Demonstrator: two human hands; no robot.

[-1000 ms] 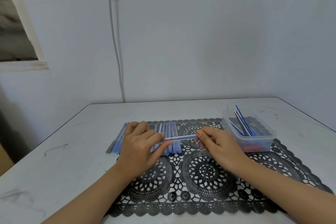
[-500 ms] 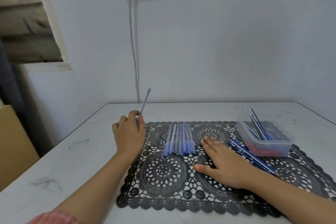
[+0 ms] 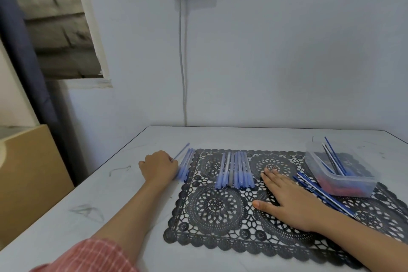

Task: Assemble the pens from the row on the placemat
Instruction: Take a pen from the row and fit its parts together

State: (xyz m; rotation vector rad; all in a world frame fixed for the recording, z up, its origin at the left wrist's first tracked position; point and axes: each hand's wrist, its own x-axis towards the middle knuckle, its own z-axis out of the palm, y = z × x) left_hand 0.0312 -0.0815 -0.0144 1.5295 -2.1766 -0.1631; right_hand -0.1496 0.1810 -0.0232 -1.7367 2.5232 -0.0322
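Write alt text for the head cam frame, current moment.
A person's left hand grips a blue pen beside a pile of pens at the left edge of a black lace placemat, while the right hand lies flat on it. A row of pens lies mid-mat; a clear tub of refills sits right.

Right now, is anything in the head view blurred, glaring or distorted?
Head view: the left hand, the pen it grips and the pile beside it are motion-smeared; the placemat and right hand are sharp; light is soft, without harsh glare; wide-angle bending tilts the window frame.
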